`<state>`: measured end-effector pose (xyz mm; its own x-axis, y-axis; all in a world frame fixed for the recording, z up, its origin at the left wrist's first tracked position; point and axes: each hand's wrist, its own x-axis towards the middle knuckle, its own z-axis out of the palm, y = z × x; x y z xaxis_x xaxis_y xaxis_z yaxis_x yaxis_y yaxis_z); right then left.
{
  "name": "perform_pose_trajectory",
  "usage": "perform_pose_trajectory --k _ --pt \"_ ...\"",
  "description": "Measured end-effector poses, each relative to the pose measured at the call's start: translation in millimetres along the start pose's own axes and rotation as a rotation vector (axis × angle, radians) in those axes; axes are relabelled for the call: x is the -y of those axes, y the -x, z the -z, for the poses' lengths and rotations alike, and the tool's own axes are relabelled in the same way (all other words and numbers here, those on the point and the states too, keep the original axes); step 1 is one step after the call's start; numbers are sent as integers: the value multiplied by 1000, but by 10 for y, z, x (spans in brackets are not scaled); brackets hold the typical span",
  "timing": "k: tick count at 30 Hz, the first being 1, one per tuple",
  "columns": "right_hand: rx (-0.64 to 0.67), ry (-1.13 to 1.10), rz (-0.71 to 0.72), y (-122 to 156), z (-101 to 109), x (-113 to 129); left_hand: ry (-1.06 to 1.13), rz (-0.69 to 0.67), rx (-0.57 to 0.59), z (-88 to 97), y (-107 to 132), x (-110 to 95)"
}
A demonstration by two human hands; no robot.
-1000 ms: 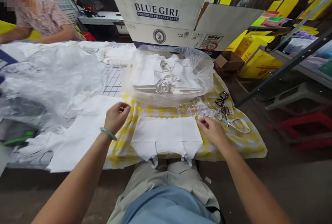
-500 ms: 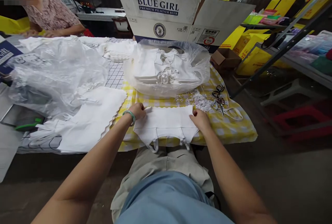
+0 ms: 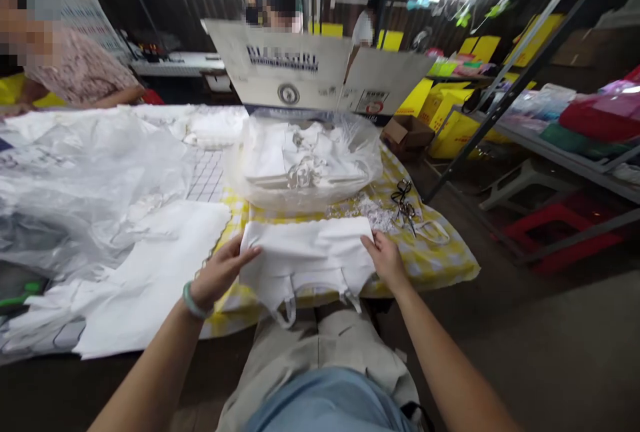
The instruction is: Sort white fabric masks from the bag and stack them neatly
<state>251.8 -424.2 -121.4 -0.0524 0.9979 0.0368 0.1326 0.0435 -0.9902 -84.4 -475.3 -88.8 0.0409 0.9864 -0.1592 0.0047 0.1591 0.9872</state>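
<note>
A white strappy camisole [image 3: 310, 252] is stretched between my hands at the table's near edge, its straps hanging towards my lap. My left hand [image 3: 225, 269] grips its left side, thumb on top and fingers underneath. At the right side my right hand [image 3: 385, 257] pinches the fabric between thumb and fingers. Just beyond lies a clear plastic bag [image 3: 235, 169] around a stack of folded white camisoles [image 3: 265, 152]. To the left, a pile of white garments [image 3: 155, 272] with a scalloped edge lies flat.
Dark-handled scissors [image 3: 404, 202] lie by a heap of white scraps [image 3: 373, 213] on the yellow checked cloth [image 3: 440, 265]. A large beer carton [image 3: 320, 79] stands behind the bag. Crumpled clear plastic [image 3: 100, 172] covers the left side. A co-worker [image 3: 80, 65] is at the far left.
My left hand has shifted from the camisole's far left corner to its side, thumb now on top. The camisole looks raised and rumpled. My view has tilted upward.
</note>
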Motion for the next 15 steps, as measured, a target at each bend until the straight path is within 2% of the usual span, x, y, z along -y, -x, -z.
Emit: perform_pose_trajectory --k 3,5,7,11,15 --pt "-30 -135 37 134 20 366 30 -85 -72 49 142 -265" --pt "-62 -197 101 152 34 647 -14 -173 -146 157 111 -576" --pt "-76 -257 174 116 31 929 -86 -268 -216 282 -24 -971" --pt "-56 -286 294 -106 -57 1348 -150 -401 -239 440 -581 -1748" --pt "-77 -277 373 -455 -262 1495 -133 -446 -183 529 -1268 -2238"
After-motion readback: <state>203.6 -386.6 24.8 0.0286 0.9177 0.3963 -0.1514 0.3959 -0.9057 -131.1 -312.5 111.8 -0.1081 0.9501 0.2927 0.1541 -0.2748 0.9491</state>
